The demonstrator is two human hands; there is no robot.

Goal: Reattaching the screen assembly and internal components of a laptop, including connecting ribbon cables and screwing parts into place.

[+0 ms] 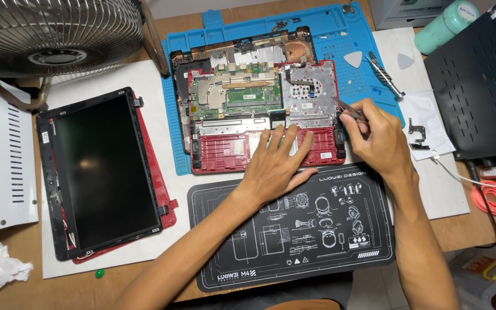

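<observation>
An opened red laptop base (pixel 220 152) with its green circuit board (pixel 242 95) exposed lies on a blue work mat (pixel 328 34). My left hand (pixel 276 163) rests flat on the base's front part, fingers spread, holding nothing. My right hand (pixel 374 135) is at the base's right edge, pinching a thin pair of tweezers (pixel 348 109) whose tip points into the right side of the base. The detached laptop screen (pixel 99 172) lies to the left on its red lid.
A black printed mat (pixel 294 241) lies under my forearms. A screwdriver (pixel 386 77), two triangular picks (pixel 352 58) and small metal hinges (pixel 417 135) sit at the right. A fan (pixel 58 34) stands back left, a black case (pixel 477 80) and green bottle (pixel 446 26) back right.
</observation>
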